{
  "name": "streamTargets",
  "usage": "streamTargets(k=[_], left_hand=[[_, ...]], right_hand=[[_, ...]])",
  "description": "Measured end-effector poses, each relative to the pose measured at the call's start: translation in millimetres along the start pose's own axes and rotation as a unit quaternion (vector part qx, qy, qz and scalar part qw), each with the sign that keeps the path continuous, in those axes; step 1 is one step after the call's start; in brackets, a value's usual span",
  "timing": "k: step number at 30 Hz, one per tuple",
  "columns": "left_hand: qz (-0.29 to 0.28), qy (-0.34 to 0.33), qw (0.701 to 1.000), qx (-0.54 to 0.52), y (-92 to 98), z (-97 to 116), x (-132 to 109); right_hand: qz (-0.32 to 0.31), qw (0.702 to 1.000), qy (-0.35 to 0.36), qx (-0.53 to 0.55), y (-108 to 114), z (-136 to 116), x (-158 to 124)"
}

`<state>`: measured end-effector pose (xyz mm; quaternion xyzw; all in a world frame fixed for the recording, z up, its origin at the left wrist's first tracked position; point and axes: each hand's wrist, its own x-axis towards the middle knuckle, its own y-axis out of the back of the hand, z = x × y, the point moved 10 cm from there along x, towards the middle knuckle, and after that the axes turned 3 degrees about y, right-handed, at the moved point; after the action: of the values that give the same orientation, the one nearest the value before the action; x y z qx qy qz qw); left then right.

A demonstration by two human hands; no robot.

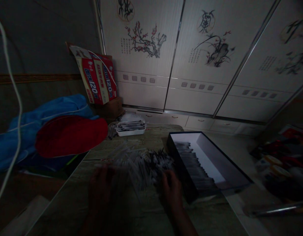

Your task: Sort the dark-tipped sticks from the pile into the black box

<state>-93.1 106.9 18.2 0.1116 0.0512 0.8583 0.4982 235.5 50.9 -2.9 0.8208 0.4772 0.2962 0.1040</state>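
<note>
The scene is dim. A heap of thin clear tubes and dark slender sticks (141, 162) lies on the table (122, 213) in front of me. My left hand (99, 186) rests at the heap's left edge, and its fingers are too dark and blurred to read. My right hand (171, 193) sits at the heap's right edge with its fingers curled down onto the sticks. Just right of that hand stands an open black box with a white inside (215, 157), where a row of dark sticks lies along its left side.
A small white tray (130, 131) of sticks stands at the table's far side. A red and blue cloth pile (55, 131) lies to the left, with a red carton (97, 77) behind it. Painted cabinet doors (202, 65) fill the back. Colourful clutter (281, 160) sits at right.
</note>
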Motion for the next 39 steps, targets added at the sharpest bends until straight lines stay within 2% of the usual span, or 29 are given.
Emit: streamTargets(k=[3,5,10,12,15,26,32,35,39], left_hand=[[-0.022,0.002,0.999,0.049,-8.9,4.1,-3.0],[-0.051,-0.002,0.995,0.082,-18.9,5.5,-6.2],[-0.118,0.007,0.98,0.16,-41.8,-4.8,-15.9],[-0.147,-0.012,0.969,0.2,-51.3,-6.5,-20.8],[-0.179,-0.038,0.952,0.246,-62.5,-6.5,-27.4],[-0.167,-0.073,0.948,0.259,-65.3,-10.3,-29.8],[-0.166,-0.095,0.948,0.253,-64.7,-9.9,-30.3],[-0.148,-0.102,0.952,0.249,-61.1,-6.9,-29.2],[-0.119,-0.09,0.962,0.227,-53.8,-3.1,-29.6]], right_hand=[[0.074,0.995,-0.032,-0.058,18.1,13.5,4.3],[0.097,0.991,-0.031,-0.081,24.4,15.7,5.8],[0.062,0.988,-0.032,-0.139,21.4,16.9,7.6],[0.045,0.988,-0.03,-0.145,18.2,16.9,7.9],[0.052,0.991,-0.031,-0.119,18.0,17.9,8.4],[0.07,0.995,-0.03,-0.063,18.6,23.7,9.8],[0.069,0.997,-0.017,-0.033,27.1,-4.4,4.4],[0.063,0.998,0.012,-0.009,44.9,-27.9,8.3],[0.108,0.992,0.054,-0.036,100.5,-41.3,37.6]])
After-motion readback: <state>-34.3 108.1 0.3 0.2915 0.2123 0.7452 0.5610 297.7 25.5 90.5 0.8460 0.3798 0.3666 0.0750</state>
